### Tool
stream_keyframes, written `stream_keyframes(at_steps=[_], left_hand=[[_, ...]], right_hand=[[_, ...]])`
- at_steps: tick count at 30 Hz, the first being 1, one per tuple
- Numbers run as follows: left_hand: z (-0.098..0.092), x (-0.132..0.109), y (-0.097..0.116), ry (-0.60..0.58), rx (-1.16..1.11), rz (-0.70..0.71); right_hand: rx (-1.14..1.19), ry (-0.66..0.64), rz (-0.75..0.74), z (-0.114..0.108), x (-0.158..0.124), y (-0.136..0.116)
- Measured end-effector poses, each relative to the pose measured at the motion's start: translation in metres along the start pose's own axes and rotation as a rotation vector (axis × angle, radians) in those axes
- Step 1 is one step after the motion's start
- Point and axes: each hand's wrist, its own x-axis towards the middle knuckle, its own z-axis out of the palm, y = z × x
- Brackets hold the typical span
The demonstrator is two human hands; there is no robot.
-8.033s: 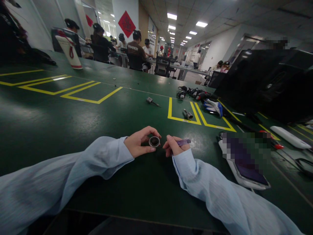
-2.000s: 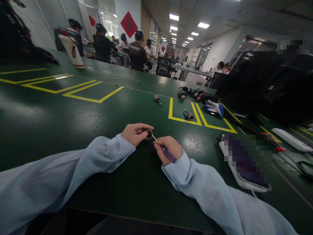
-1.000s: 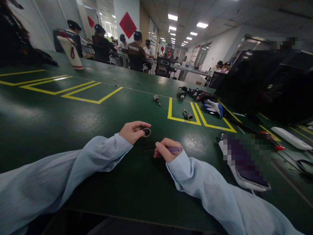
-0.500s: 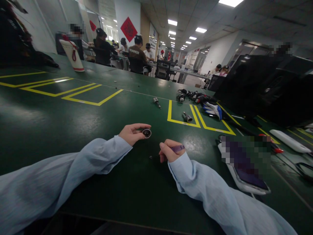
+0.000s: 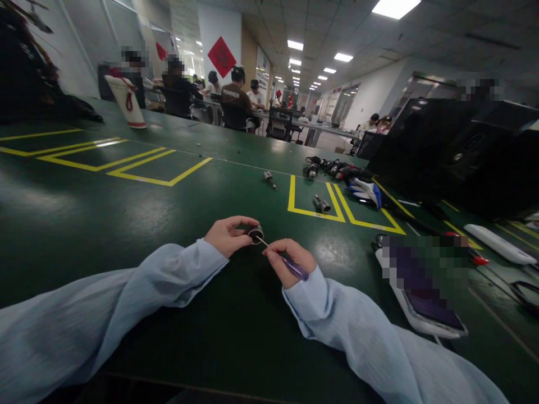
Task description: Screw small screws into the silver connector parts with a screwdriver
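Between the thumb and fingers of my left hand [image 5: 229,234] is a round metal cup-shaped part [image 5: 256,232], its open end facing towards me and to the right. My right hand [image 5: 292,259] grips a screwdriver [image 5: 297,269] by its purple see-through handle. The thin shaft points up and left, and its tip reaches the mouth of the metal part; whether it touches anything inside is hidden. Farther off on the green table lie two similar metal parts with stems, one [image 5: 269,179] left of the yellow tape and one [image 5: 322,204] within a taped outline.
Cables with metal connectors [image 5: 312,168] and a white-and-blue glove [image 5: 365,192] lie at the back right. A phone-like device [image 5: 421,286] rests right of my right arm. A cream cup [image 5: 126,104] stands far left. Dark bulky equipment [image 5: 455,151] fills the right; people sit at tables beyond.
My right hand has turned and brought the screwdriver's tip up to the metal part's opening. My left hand has tilted that part slightly to the right.
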Motion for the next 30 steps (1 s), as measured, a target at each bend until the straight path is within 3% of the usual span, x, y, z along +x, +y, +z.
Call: stream_keyframes(at_steps=[13, 24, 30], left_hand=[[0.0003, -0.0056, -0.0033, -0.03, 0.073, 0.115], [0.0047, -0.0062, -0.0076, 0.04, 0.082, 0.217], [0.0025, -0.005, -0.0089, 0.011, 0.077, 0.215]], right_hand=[[-0.064, -0.048, -0.101, 0.0007, 0.001, -0.0019], [-0.063, -0.003, -0.265, 0.0052, 0.0003, 0.0025], [-0.085, -0.009, -0.241, 0.0044, -0.0005, 0.0006]])
